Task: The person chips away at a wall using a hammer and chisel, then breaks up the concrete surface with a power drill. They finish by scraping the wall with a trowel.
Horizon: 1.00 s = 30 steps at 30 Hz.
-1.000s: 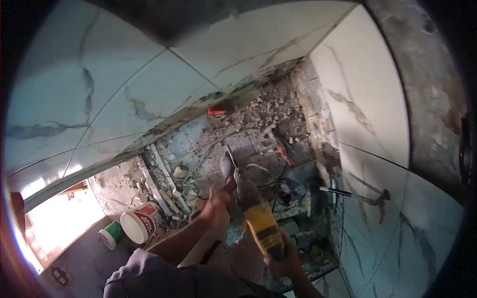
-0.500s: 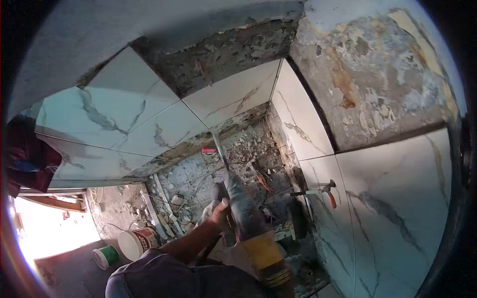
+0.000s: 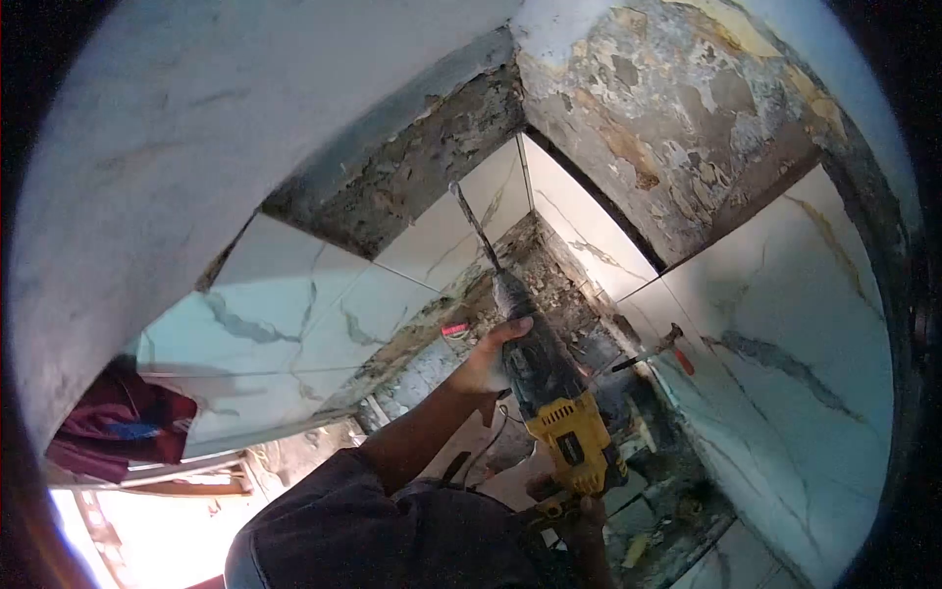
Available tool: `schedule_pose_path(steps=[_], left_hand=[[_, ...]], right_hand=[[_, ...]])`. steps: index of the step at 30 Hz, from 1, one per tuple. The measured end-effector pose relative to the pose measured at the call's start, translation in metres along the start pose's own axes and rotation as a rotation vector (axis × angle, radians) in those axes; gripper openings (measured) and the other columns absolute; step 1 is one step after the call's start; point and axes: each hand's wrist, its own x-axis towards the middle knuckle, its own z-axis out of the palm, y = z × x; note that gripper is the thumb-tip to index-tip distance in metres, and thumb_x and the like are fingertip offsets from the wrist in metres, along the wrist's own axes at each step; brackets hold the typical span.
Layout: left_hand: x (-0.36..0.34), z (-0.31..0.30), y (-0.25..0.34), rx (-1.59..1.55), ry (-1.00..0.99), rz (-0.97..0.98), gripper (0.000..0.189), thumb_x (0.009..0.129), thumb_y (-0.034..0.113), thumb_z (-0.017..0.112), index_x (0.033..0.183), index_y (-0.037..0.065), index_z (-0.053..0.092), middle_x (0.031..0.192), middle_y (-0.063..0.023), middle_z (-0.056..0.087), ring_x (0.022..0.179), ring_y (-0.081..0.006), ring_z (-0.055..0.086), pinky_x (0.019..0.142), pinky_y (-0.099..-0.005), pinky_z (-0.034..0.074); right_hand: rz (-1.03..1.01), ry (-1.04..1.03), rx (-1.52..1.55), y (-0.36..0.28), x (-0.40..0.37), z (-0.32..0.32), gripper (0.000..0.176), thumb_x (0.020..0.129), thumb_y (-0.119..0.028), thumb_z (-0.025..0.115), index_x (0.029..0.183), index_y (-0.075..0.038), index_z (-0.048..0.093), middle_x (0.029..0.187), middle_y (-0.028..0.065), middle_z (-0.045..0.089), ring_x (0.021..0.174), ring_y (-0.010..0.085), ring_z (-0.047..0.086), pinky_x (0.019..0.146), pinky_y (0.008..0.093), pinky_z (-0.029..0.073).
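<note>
A yellow and black rotary hammer [image 3: 569, 442] points up and away from me, its long steel bit [image 3: 476, 228] raised. The bit's tip overlaps the bare strip of wall just above the marbled white tiles [image 3: 461, 221]. My left hand [image 3: 498, 351] is closed around the tool's dark front body, thumb over the top. Lower down, my right hand [image 3: 589, 520] grips the rear handle at the yellow housing, its fingers partly hidden behind the tool.
Rubble [image 3: 549, 285] covers the floor along the walls. A hammer [image 3: 673, 339] is by the right-hand tiles. A small red object [image 3: 454, 331] sits near the left tiles' base. Dark red cloth [image 3: 123, 422] hangs at left. Rough bare wall [image 3: 677, 108] shows above the right tiles.
The rotary hammer has come up, its bit rising from the floor line to the bare wall strip. My left hand has risen with it, and my view has shifted; the buckets left the frame.
</note>
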Motion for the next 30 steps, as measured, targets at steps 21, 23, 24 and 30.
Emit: schedule_pose_path(steps=[21, 23, 24, 30], left_hand=[[0.059, -0.033, 0.064, 0.118, 0.246, 0.040, 0.023, 0.080, 0.025, 0.061, 0.090, 0.005, 0.056, 0.080, -0.0099, 0.063, 0.070, -0.0228, 0.063, 0.070, -0.0377, 0.053], [0.060, -0.032, 0.066, 0.126, 0.256, 0.028, 0.026, 0.078, 0.025, 0.063, 0.092, 0.004, 0.055, 0.084, -0.0104, 0.062, 0.073, -0.0234, 0.062, 0.072, -0.0379, 0.052], [0.060, -0.029, 0.066, 0.133, 0.267, 0.011, 0.030, 0.077, 0.024, 0.065, 0.095, 0.003, 0.054, 0.088, -0.0109, 0.061, 0.075, -0.0239, 0.061, 0.074, -0.0381, 0.051], [0.068, -0.018, 0.064, 0.162, 0.262, 0.008, 0.027, 0.077, 0.022, 0.064, 0.092, 0.002, 0.055, 0.079, -0.0101, 0.062, 0.072, -0.0231, 0.062, 0.071, -0.0366, 0.052]], right_hand=[[-0.012, 0.020, 0.163, -0.020, 0.091, 0.085, 0.053, 0.078, -0.040, 0.060, 0.109, 0.001, 0.047, 0.086, 0.0142, 0.058, 0.076, 0.0271, 0.059, 0.067, 0.0392, 0.051], [0.059, -0.029, 0.248, -0.006, 0.099, 0.056, 0.051, 0.079, -0.040, 0.059, 0.109, 0.001, 0.047, 0.084, 0.0144, 0.059, 0.076, 0.0278, 0.059, 0.067, 0.0394, 0.051], [0.130, -0.075, 0.336, -0.005, 0.101, 0.051, 0.050, 0.080, -0.039, 0.058, 0.108, 0.000, 0.047, 0.082, 0.0147, 0.059, 0.077, 0.0284, 0.059, 0.067, 0.0397, 0.051], [0.171, -0.094, 0.402, -0.014, 0.106, 0.048, 0.053, 0.080, -0.044, 0.055, 0.108, 0.000, 0.047, 0.079, 0.0142, 0.059, 0.074, 0.0284, 0.058, 0.064, 0.0393, 0.051]])
